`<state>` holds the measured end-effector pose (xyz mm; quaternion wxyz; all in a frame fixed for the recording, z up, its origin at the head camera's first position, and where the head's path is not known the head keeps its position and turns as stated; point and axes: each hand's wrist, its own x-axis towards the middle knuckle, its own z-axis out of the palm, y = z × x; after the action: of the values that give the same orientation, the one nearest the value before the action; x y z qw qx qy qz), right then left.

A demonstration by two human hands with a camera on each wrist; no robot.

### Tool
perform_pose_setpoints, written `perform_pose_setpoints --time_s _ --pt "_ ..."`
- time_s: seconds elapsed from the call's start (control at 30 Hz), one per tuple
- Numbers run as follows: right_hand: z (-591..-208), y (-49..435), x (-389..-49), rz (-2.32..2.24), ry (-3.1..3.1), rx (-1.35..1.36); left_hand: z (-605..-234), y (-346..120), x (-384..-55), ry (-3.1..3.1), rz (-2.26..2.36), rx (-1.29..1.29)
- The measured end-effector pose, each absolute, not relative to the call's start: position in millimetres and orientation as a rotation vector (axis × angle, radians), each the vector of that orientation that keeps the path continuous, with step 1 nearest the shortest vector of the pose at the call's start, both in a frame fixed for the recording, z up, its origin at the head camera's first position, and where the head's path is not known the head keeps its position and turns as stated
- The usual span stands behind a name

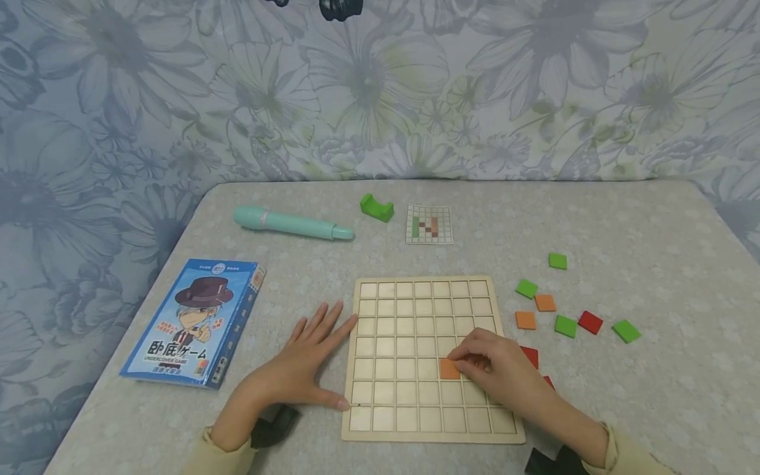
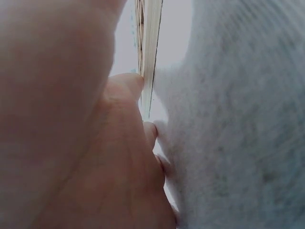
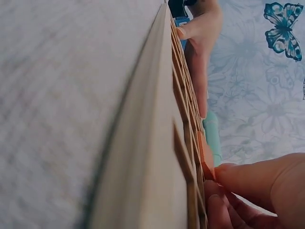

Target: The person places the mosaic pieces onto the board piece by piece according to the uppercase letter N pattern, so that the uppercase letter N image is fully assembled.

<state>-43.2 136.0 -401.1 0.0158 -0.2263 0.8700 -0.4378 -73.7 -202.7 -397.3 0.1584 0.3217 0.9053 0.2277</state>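
A square wooden grid board point(image 1: 433, 437) lies on the table in front of me. My right hand point(image 1: 505, 373) pinches an orange square tile point(image 1: 449, 369) between thumb and finger, over a cell right of the board's middle. In the right wrist view the orange tile point(image 3: 204, 150) sits at the grid with thumb and fingertip at its near edge. My left hand point(image 1: 297, 369) is spread on the table, its thumb tip and a fingertip at the board's left edge. The left wrist view shows that thumb beside the board's edge point(image 2: 151, 52).
Loose green tiles point(image 1: 557, 261), orange tiles point(image 1: 545, 303) and red tiles point(image 1: 590, 322) lie right of the board. Behind it are a small pattern card point(image 1: 429, 225), a green curved block point(image 1: 377, 208) and a mint-coloured wand-like stick point(image 1: 293, 224). A blue game box point(image 1: 192, 323) lies left.
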Motion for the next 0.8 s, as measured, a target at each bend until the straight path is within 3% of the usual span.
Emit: perform_pose_setpoints --time_s 0.37,0.57,0.8 --pt "-375 185 -45 -1.34 2.772 -0.647 -397 -203 -74 2.577 0.661 0.917" --pt "-385 224 -27 -1.252 2.809 -0.592 -395 -202 -74 2.573 0.654 0.887" --pt "-401 244 -15 -1.161 2.796 -0.751 -396 -202 -75 2.571 0.646 0.876"
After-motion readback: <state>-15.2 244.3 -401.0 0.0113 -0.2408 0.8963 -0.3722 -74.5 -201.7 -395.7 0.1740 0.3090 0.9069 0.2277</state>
